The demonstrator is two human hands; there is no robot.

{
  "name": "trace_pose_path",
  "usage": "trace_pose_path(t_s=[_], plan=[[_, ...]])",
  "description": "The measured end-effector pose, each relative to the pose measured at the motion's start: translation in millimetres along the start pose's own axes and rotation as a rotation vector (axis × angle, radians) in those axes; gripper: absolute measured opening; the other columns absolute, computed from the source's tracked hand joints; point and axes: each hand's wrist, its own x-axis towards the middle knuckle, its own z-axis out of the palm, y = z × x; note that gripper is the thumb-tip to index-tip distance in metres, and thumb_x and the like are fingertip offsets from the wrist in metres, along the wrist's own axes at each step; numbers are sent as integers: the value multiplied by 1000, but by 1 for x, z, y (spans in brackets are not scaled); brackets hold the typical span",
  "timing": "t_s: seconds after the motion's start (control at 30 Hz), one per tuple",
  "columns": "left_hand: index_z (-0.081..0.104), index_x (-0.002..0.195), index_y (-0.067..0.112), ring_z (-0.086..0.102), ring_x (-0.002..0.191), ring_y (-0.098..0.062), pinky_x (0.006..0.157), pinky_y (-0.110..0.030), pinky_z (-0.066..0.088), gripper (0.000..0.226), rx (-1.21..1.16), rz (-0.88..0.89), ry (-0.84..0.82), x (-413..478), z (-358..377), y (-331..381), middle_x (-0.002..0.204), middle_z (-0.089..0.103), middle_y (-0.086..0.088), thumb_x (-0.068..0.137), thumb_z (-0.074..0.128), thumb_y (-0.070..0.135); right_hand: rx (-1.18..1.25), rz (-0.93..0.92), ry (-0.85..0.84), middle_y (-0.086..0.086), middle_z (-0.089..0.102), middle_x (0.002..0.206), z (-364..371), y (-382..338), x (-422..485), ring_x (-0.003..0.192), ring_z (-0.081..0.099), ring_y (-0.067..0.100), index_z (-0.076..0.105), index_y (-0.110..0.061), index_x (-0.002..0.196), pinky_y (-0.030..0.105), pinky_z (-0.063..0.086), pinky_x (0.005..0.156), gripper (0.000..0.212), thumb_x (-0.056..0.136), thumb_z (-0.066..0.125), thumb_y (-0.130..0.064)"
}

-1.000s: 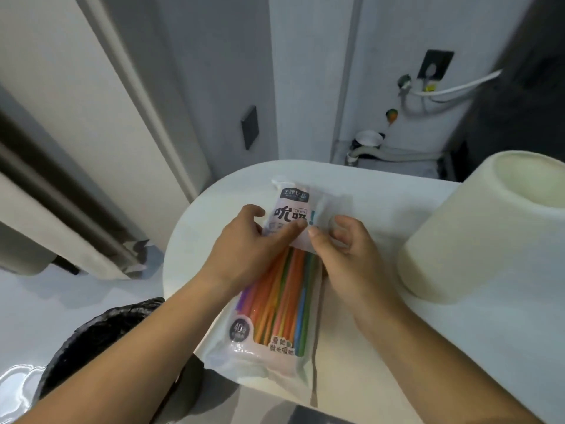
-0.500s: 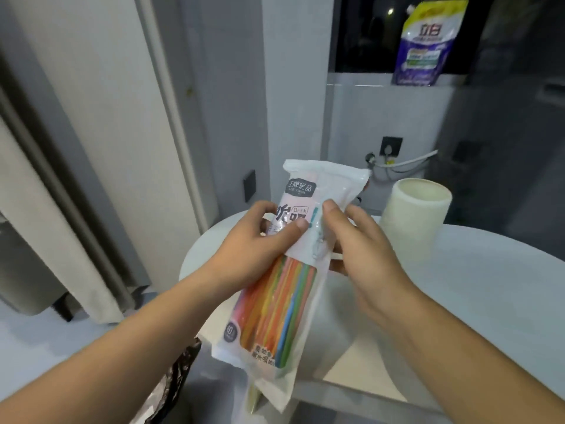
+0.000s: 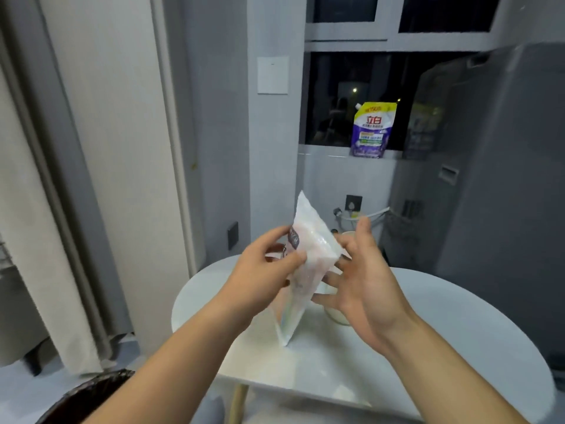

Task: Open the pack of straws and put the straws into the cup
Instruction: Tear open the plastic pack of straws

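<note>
Two bare hands are raised over a round white table [image 3: 428, 316], with the pack [image 3: 308, 258] between them. The left hand [image 3: 260, 273] pinches the pack near its upper part, thumb on the near face and fingers behind, so the pack is held up in the air, tilted, its top corner pointing up and left and its lower corner hanging down just above the tabletop. The pack looks whitish and blurred from this side; the straws inside cannot be made out clearly. The right hand [image 3: 363, 286] is spread wide, palm turned toward the pack, fingers apart; its fingertips lie close to the pack's right edge, but whether they touch it cannot be told. The cup [image 3: 337, 315] stands on the table behind the right hand, mostly hidden by it, with only a pale part of its rim and base showing. A purple and yellow pouch [image 3: 373, 130] stands on the sill of a dark window [image 3: 336, 96]. A dark bin [image 3: 82, 399] sits at the lower left.
</note>
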Motion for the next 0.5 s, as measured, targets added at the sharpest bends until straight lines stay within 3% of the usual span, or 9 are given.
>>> trace_pose_path(t_s=[0.07, 0.13, 0.23, 0.3, 0.37, 0.5], plan=[[76, 120, 46, 75, 105, -3, 83, -28, 66, 21, -168, -60, -67, -8, 3, 5, 117, 79, 15, 103, 65, 38, 5, 17, 33, 15, 71, 118, -2, 2, -2, 109, 71, 32, 61, -2, 109, 44, 58, 79, 87, 77, 46, -81], [76, 121, 40, 75, 104, 1, 81, -25, 66, 24, -230, -97, -78, -13, 3, 8, 115, 80, 16, 103, 63, 46, 5, 27, 64, 11, 72, 103, -2, 4, -3, 102, 72, 32, 61, -3, 99, 41, 58, 73, 79, 75, 53, -78], [72, 125, 33, 78, 102, -5, 87, -32, 66, 31, -217, -118, -53, -19, 5, 9, 115, 81, 7, 96, 73, 46, -14, 33, 73, 8, 74, 102, -1, 8, -3, 101, 73, 30, 65, -7, 96, 48, 60, 85, 58, 83, 59, -64], [66, 122, 26, 80, 100, -12, 95, -42, 65, 42, -196, -133, -21, -23, 4, 8, 115, 81, -1, 88, 83, 45, -77, 26, 58, 15, 74, 111, 1, 12, -3, 107, 71, 30, 64, 2, 107, 50, 57, 94, 58, 90, 61, -54], [57, 112, 16, 81, 97, -17, 99, -50, 62, 51, -199, -142, -4, -26, 0, 5, 112, 81, -5, 80, 87, 42, -115, -1, 54, 20, 72, 112, 4, 13, -5, 107, 70, 28, 61, 7, 105, 46, 55, 97, 62, 84, 67, -51], [56, 93, 14, 80, 91, -21, 92, -49, 64, 28, -208, -97, -57, -27, -8, 0, 98, 82, -3, 89, 83, 21, -168, -62, 82, 18, 73, 99, 5, 15, -5, 97, 72, 28, 60, 3, 96, 48, 56, 95, 42, 85, 73, -36]])
